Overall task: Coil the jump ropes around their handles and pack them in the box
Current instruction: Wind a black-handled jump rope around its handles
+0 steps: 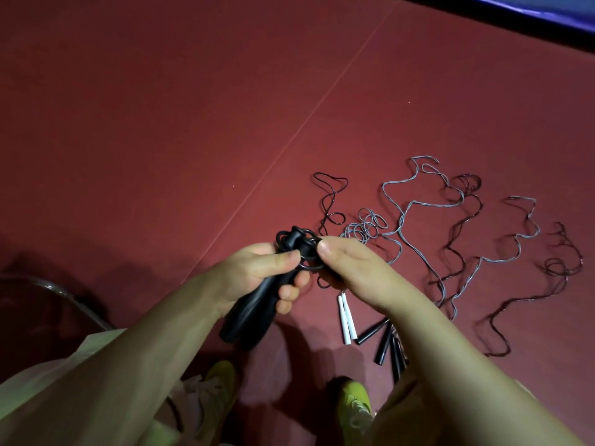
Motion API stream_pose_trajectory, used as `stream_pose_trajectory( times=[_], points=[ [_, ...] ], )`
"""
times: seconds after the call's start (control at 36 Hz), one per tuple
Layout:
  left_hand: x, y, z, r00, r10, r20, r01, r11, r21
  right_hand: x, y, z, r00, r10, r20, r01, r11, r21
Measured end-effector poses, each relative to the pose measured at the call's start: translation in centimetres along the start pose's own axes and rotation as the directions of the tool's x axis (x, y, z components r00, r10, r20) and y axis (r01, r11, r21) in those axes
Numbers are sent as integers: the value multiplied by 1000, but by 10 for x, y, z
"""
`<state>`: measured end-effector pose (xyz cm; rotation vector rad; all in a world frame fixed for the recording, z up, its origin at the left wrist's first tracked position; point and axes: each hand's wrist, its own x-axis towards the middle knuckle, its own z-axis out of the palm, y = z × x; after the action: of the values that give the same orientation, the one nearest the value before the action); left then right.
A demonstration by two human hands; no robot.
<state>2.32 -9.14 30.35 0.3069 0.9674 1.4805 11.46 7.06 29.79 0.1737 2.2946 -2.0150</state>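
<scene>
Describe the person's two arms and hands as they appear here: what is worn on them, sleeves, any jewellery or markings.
The left hand and the right hand are both bare: no gloves, rings, watch or wristbands show. Both forearms are uncovered from wrist to the lower frame edge. No sleeve cuff is plainly visible; pale cloth beside the left arm looks like part of the person's clothing, though which garment is unclear. No markings are visible.

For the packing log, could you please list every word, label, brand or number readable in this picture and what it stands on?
None: no readable text shows anywhere.
Black handles held in the left hand: no marking visible.
White handles on the floor: plain.
Yellow-green shoes: too blurred to show any logo.
</scene>
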Motion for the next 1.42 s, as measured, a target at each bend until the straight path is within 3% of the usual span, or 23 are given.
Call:
stream_pose_trajectory(
  times=[0.19,0.33,0.56,0.64,0.75,0.86,0.97,1.14,1.28,1.42],
  points=[
    [2,1,-3,998,16,-66,-20,998,-58,6,9,2,984,-43,-170,17,988,-152],
    [4,3,2,984,37,-172,-35,999,19,9,17,10,955,-91,-284,2,954,-300],
    [8,0,0,941,110,-321,-22,964,266,10,21,25,915,-51,-400,-146,884,-445],
    [8,1,-1,925,121,-359,17,933,359,9,18,24,933,-40,-357,-130,889,-440],
    [8,3,-9,877,184,-444,48,886,461,8,13,16,981,68,-184,-116,957,-264],
    [9,5,-26,832,225,-507,148,791,593,2,8,6,989,145,-40,-149,904,-402],
    [9,3,-33,879,167,-447,236,663,711,-2,-2,-4,996,87,-4,-75,837,-542],
    [9,-3,-18,951,3,-308,254,558,790,-7,-11,-10,999,17,45,-1,943,-332],
    [9,-13,-4,979,-127,-162,206,605,769,-5,-12,-10,993,-37,110,43,998,-54],
    [9,-17,3,989,-141,-41,128,696,706,0,-7,-8,995,-33,96,32,999,10]
  ],
)
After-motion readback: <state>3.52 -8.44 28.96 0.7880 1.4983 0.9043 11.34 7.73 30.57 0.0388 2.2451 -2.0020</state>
